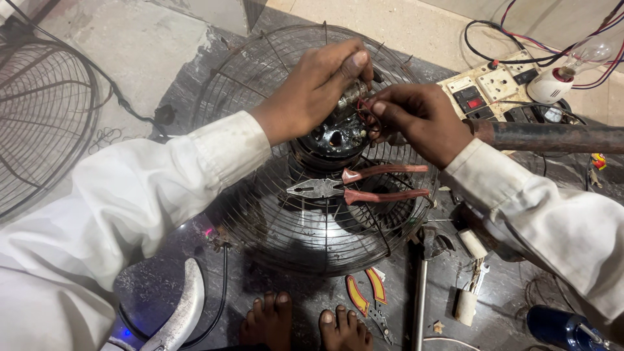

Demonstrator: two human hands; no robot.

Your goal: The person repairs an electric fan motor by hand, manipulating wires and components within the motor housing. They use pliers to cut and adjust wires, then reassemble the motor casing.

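Observation:
My left hand [315,88] grips a small silvery cylindrical part [351,93] on top of the black fan motor [335,136]. My right hand [416,120] pinches thin red wires [368,112] right beside that part, fingertips nearly touching the left thumb. The motor sits in the middle of a round wire fan guard [273,214] lying flat on the floor. Red-handled pliers [354,188] rest on the guard just below the motor, jaws pointing left, untouched.
A second wire guard [39,123] lies at far left. A switchboard [494,88] with a bulb [578,65] and cables sits at upper right, a rusty pipe [552,136] crossing below it. My bare feet [305,325], cutters [367,292], a fan blade [185,312] lie near.

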